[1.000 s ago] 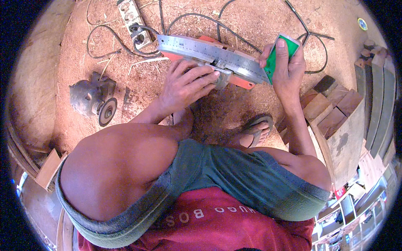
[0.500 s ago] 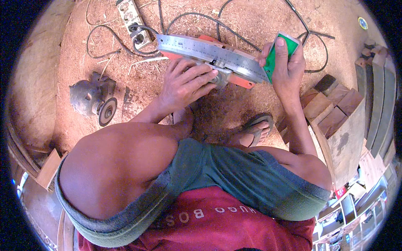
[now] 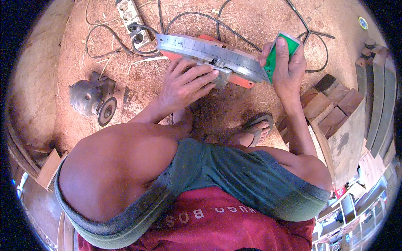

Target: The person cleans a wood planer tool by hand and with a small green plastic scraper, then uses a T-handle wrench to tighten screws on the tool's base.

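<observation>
My right hand (image 3: 288,62) is closed round the green handle (image 3: 277,57) of a try square, thumb pressed along its face. The try square's steel, ruler-marked blade (image 3: 209,51) slants to the left across an orange and silver power tool (image 3: 242,81). This tool looks like an electric planer, but the blade and my left hand cover much of it. My left hand (image 3: 186,83) is closed on the tool's near silver side, fingers bent over its edge just below the blade. The blade lies against or just above the tool; contact along its whole length cannot be made out.
On the dusty, shaving-strewn floor, a grinder with a disc (image 3: 92,98) lies at left. A power strip (image 3: 134,23) with plugs is at the far side, black cables (image 3: 201,14) looping around it. Wood blocks (image 3: 335,100) and stacked boards (image 3: 379,92) stand at right. My sandalled foot (image 3: 259,129) is near the middle.
</observation>
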A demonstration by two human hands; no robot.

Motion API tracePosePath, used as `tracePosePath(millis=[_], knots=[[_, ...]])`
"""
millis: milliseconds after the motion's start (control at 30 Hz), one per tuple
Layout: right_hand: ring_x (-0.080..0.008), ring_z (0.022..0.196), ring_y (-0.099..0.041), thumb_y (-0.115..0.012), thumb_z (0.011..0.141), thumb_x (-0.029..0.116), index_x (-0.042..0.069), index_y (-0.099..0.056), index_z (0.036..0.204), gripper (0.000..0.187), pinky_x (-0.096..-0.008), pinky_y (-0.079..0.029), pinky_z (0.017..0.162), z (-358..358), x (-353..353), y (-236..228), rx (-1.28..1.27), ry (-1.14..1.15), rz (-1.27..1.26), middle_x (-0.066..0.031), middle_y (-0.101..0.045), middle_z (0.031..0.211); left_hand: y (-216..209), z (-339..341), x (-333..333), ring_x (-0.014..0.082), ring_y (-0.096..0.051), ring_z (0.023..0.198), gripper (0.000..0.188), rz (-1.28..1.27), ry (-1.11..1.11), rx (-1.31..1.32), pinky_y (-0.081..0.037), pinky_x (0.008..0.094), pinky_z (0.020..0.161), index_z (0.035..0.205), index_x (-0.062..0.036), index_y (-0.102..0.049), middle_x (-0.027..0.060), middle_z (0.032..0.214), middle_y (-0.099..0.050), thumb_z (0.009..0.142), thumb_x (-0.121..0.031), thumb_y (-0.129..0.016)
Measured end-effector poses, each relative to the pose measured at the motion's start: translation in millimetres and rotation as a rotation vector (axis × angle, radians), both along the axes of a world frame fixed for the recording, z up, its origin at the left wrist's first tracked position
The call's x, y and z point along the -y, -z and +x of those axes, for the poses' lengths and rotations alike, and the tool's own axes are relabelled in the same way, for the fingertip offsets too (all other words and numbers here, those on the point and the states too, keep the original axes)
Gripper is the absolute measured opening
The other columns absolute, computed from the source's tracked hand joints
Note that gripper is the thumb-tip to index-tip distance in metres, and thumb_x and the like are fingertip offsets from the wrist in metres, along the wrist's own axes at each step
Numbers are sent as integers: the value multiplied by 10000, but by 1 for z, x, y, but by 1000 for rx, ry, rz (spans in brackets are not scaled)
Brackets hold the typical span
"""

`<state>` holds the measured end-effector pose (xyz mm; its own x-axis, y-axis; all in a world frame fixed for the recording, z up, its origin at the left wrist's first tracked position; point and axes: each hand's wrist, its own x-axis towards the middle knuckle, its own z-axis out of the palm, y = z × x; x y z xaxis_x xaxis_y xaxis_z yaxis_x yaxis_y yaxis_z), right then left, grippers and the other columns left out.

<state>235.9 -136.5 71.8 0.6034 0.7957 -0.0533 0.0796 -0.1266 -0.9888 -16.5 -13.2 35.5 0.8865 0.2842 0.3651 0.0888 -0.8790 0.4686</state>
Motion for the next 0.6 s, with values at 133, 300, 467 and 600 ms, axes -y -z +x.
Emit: tracePosePath(millis=[133,300,467,600], knots=[[-137,657,-630,-461,1158,228,48,-477,1104,189,-296,-534,608,1,0,1,24,-3,1,-94,-647,802,2,-1,1,215,-622,1010,435,4,-1,-1,-488,403,885,1173,-185,-794,-59,1207,-718,751,-223,-892],[-134,653,-627,-467,1156,234,44,-473,1094,200,-296,-532,611,0,-1,-1,16,5,-9,-93,-647,798,0,-2,-1,212,-620,1009,441,23,4,7,-488,398,880,1171,-185,-795,-59,1213,-715,744,-229,-896],[-130,654,-626,-476,1154,241,43,-472,1085,210,-297,-531,613,-1,1,-2,48,-6,-28,-85,-649,789,1,-1,-2,208,-620,1008,437,29,16,15,-489,394,875,1164,-179,-792,-59,1204,-714,744,-230,-896],[-124,651,-625,-484,1151,245,48,-474,1081,210,-291,-525,611,2,0,-2,56,-5,-24,-73,-651,779,2,-1,-1,212,-618,1002,426,31,16,-6,-492,400,884,1161,-175,-787,-51,1197,-713,751,-232,-891]])
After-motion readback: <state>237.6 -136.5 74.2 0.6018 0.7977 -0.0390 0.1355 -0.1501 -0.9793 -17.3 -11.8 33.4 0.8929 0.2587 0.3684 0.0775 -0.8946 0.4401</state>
